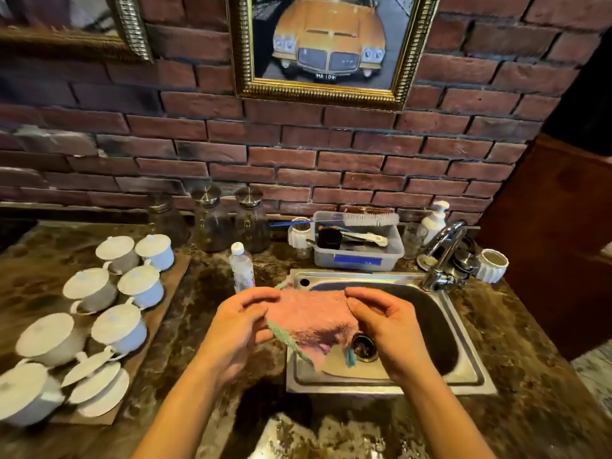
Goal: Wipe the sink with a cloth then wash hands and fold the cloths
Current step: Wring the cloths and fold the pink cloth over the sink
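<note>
STEP: pink cloth (309, 321) spread between hands over left edge of sink (470, 376); left hand (236, 323) and right hand (385, 321) each pinch an upper corner | ADVICE: likely folding; keep corners level, bring edges together squarely | AROUND: tap (442, 256), water bottle (241, 268), lidded cups (132, 286) near left elbow; drain (363, 347) below cloth

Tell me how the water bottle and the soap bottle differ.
The water bottle has a flat white screw cap; the soap bottle has a white pump head. The water bottle is clear and slim; the soap bottle looks whitish and squatter. The water bottle stands left of the sink; the soap bottle stands behind the tap. Both stand upright on the counter.
</note>
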`<state>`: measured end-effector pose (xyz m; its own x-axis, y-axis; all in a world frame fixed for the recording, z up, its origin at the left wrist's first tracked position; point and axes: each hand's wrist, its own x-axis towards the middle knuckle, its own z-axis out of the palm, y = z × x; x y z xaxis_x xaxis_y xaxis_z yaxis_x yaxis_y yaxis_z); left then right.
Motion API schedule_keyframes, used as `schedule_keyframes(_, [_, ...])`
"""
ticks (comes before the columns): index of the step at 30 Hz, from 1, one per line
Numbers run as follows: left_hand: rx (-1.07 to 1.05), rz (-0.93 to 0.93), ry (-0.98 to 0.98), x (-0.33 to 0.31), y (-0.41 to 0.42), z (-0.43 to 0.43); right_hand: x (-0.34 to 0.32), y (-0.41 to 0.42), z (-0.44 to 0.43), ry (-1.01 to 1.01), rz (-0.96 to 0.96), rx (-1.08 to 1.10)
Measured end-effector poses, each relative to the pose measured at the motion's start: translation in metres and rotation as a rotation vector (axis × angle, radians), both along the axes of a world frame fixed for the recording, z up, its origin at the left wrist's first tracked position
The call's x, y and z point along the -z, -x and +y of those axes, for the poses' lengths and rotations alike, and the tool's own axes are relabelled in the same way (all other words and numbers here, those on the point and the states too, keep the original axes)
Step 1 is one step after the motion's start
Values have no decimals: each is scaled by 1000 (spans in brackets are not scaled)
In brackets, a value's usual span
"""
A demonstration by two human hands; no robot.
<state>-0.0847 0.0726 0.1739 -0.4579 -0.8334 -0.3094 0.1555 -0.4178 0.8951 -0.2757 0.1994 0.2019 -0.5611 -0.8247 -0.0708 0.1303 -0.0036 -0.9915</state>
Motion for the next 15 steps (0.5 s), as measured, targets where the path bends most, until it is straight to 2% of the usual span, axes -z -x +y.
schedule_keyframes(3, [179,-65,73,5,-14,-2,1,-22,-7,-11,-1,-1])
schedule_keyframes(6, [225,-44,115,17,-27,-9,-1,-29,-8,-4,-5,25])
schedule_keyframes(10, [188,286,-233,28,-33,-18,0,-36,-7,-19,-17,5])
schedule_keyframes(12, [244,299,-345,37,-30,-8,1,-40,-7,-15,-22,8])
schedule_keyframes(15, [238,258,-379,48,-19,12,0,-40,-6,-10,20,12])
